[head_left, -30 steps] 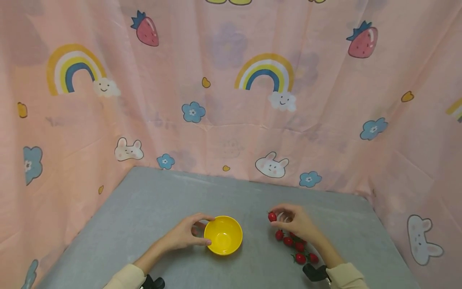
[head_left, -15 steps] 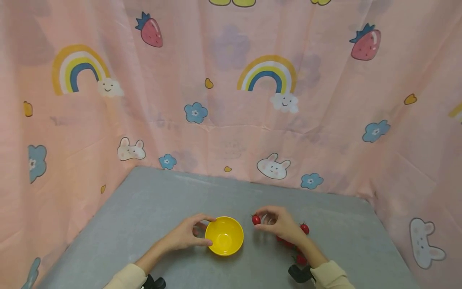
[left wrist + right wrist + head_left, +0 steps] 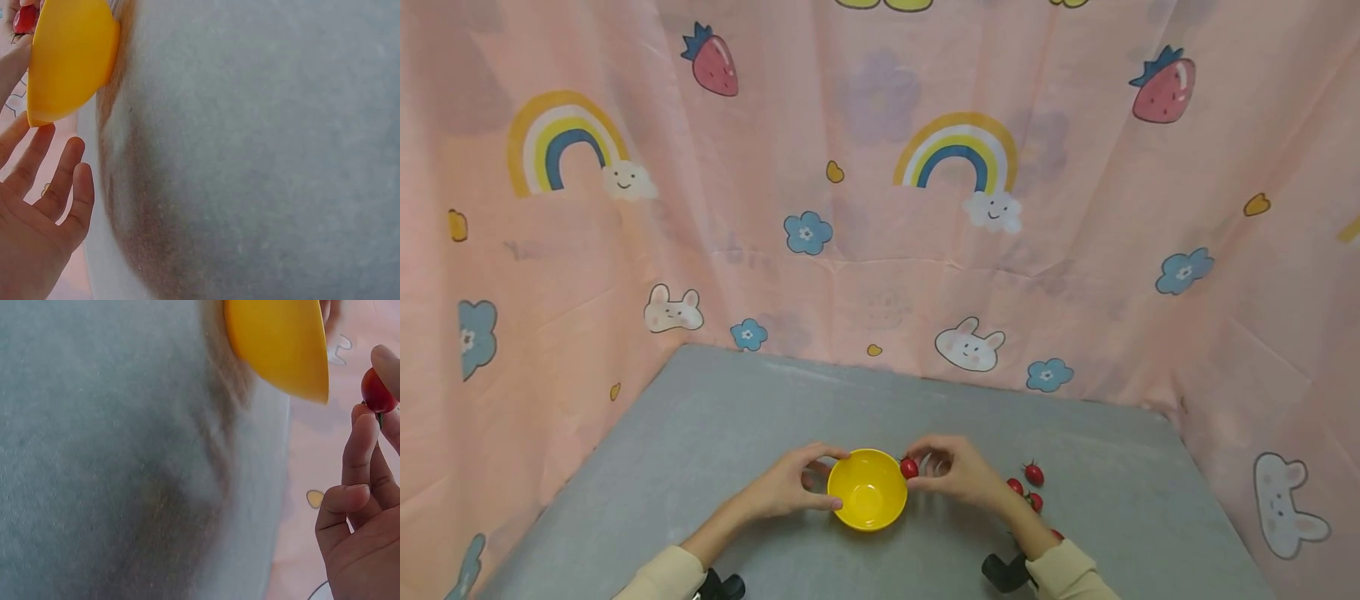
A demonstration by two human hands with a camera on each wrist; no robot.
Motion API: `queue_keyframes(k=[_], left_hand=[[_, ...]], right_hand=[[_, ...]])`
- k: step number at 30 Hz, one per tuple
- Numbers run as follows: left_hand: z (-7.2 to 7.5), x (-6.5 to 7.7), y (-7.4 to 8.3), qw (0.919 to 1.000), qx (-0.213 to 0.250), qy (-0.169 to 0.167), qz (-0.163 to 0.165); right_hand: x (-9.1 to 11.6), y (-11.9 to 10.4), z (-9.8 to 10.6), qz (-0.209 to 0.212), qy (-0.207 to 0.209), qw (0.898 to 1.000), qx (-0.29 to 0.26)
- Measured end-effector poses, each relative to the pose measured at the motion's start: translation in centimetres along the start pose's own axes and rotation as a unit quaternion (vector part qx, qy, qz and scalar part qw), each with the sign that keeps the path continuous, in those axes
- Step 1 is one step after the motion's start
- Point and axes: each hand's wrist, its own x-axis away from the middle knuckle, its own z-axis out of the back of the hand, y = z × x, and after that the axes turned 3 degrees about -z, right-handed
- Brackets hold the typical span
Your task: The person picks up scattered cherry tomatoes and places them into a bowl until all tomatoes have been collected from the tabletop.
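A small yellow bowl (image 3: 867, 492) stands upright on the grey table, with nothing in it. My left hand (image 3: 790, 483) holds its left side, thumb and forefinger at the rim; the other fingers spread loosely in the left wrist view. At the bowl's right rim, my right hand (image 3: 958, 473) pinches a red cherry tomato (image 3: 909, 468) between thumb and fingertips. In the right wrist view this tomato (image 3: 378, 392) is level with or above the rim, apart from the bowl (image 3: 278, 347). More cherry tomatoes (image 3: 1033, 474) lie to the right, partly hidden by my right forearm.
The grey tabletop (image 3: 805, 400) reaches back to a pink printed curtain (image 3: 880, 250), which also hangs at both sides. Black wrist mounts (image 3: 1006, 573) sit at both cuffs, close to the table.
My right hand has carried the pinched tomato leftward from the loose tomatoes to the bowl's right rim. The left hand and the bowl have stayed in place.
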Motion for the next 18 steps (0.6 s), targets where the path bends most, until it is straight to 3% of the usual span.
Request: queue_keyframes(k=[10,18], left_hand=[[0.1,0.0,0.0,1.0,-0.004,-0.005,0.0],[0.1,0.0,0.0,1.0,0.001,-0.007,0.007]], right_hand=[[-0.2,0.1,-0.3,-0.005,-0.024,1.0,-0.012],[0.7,0.4,1.1,-0.002,-0.012,1.0,-0.019]])
